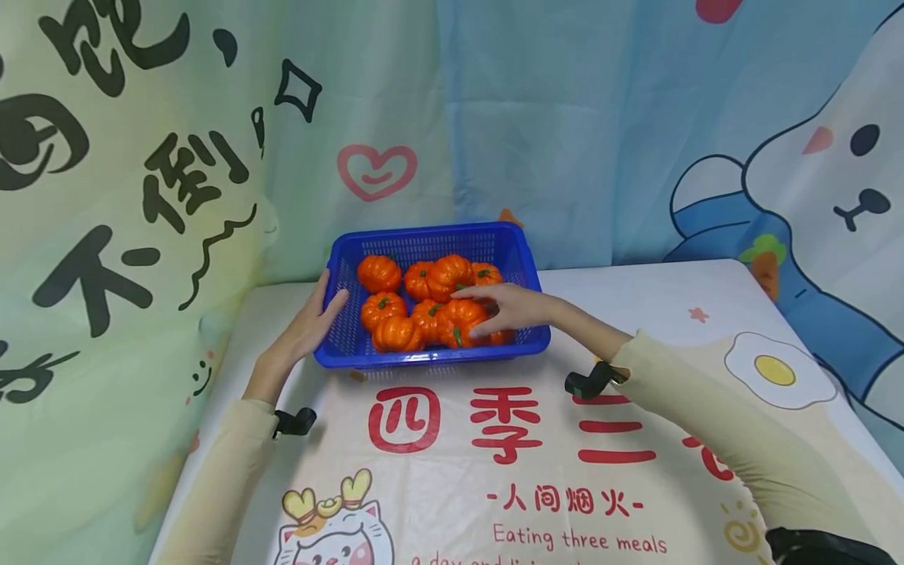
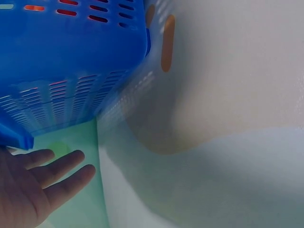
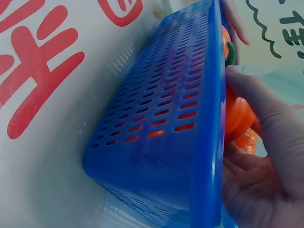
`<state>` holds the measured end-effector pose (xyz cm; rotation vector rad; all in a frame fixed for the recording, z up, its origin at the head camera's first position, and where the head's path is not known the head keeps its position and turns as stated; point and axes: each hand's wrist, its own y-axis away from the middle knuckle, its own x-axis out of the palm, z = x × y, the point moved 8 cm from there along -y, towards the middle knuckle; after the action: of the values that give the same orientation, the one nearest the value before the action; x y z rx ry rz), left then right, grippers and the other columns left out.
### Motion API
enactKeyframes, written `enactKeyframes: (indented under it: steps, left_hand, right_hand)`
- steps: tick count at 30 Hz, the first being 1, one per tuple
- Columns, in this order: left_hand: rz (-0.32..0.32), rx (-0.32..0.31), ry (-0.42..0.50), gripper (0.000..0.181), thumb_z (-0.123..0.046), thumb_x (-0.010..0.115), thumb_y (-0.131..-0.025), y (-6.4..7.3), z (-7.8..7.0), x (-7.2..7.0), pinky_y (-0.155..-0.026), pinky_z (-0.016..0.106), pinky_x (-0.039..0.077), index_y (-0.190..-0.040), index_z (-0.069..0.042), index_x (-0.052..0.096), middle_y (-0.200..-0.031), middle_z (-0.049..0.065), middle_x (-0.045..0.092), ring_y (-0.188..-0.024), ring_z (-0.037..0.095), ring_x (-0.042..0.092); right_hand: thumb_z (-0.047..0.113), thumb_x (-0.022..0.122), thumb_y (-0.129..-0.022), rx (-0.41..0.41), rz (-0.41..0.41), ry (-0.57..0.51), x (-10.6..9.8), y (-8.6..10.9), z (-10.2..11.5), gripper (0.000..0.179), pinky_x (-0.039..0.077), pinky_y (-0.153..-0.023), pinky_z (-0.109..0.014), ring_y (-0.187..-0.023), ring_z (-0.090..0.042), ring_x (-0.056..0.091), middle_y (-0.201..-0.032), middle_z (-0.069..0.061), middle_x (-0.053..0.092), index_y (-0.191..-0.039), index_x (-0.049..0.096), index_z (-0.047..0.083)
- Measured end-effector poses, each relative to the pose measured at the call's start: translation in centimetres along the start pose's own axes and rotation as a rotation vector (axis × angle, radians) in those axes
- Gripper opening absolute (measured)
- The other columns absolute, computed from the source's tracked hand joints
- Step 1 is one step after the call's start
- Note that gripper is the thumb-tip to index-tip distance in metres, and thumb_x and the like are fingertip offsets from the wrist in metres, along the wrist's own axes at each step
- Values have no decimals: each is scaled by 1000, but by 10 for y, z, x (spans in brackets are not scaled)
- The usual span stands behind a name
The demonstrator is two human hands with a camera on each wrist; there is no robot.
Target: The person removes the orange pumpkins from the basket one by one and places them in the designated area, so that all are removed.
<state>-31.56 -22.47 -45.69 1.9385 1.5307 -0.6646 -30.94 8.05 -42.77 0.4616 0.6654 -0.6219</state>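
Observation:
Several small orange toy pumpkins [image 1: 380, 274] with green stems lie in a blue plastic basket [image 1: 431, 359] with slotted walls. My left hand [image 1: 308, 323] is at the basket's left end, its thumb by the rim and its fingers outside. In the left wrist view those fingers [image 2: 61, 170] are straight, just below the rim. Reaching over the basket's right part, my right hand [image 1: 510, 306] holds a pumpkin [image 1: 459, 320] near the front wall between thumb and fingers. The right wrist view shows the thumb by the green stem and the pumpkin [image 3: 237, 116] partly hidden behind the rim.
The basket stands at the back of a table whose printed cloth [image 1: 452, 424] bears red characters and a cartoon cat. A printed curtain [image 1: 537, 141] hangs right behind the basket and along the left side.

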Motion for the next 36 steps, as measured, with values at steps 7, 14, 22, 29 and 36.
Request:
enactKeyframes:
  steps: [7, 14, 22, 29, 36]
  left_hand:
    - [1, -1, 13, 82, -64, 26, -98, 1, 2, 3, -121, 57, 9, -155, -22, -13, -165, 8, -4, -152, 36, 7]
    - [-1, 8, 23, 82, -64, 27, -98, 1, 2, 2, -121, 58, 9, -156, -22, -12, -165, 8, -3, -152, 37, 8]
    - [-3, 17, 26, 81, -63, 26, -98, 0, 2, 1, -121, 58, 8, -156, -21, -12, -165, 9, -3, -152, 37, 7]
    - [-16, 25, 14, 80, -62, 25, -99, -2, -2, -4, -121, 57, 8, -156, -20, -11, -165, 10, -2, -151, 37, 8]
    - [-15, 26, 18, 79, -59, 26, -100, -1, -1, -1, -121, 57, 10, -156, -18, -10, -165, 10, 0, -151, 38, 9]
  right_hand:
    - [34, 69, -89, 91, -97, -212, -25, 19, -9, 68, 46, -105, -49, -129, -32, 51, -149, -13, 43, -149, 39, 24]
    - [33, 65, -92, 179, -322, -406, -64, 56, -38, 63, 45, -105, -53, -130, -33, 49, -147, -11, 44, -149, 37, 27]
    - [45, 64, -90, 336, -593, -621, -88, 104, -84, 78, 46, -99, -32, -134, -30, 44, -153, -15, 32, -154, 24, 27]
    - [52, 62, -87, 417, -715, -692, -92, 119, -125, 90, 52, -87, -16, -122, -19, 50, -155, -19, 27, -156, 13, 19]
    - [58, 58, -89, 533, -660, -465, -68, 114, -168, 91, 52, -95, -26, -123, -35, 49, -146, -28, 34, -154, 19, 6]
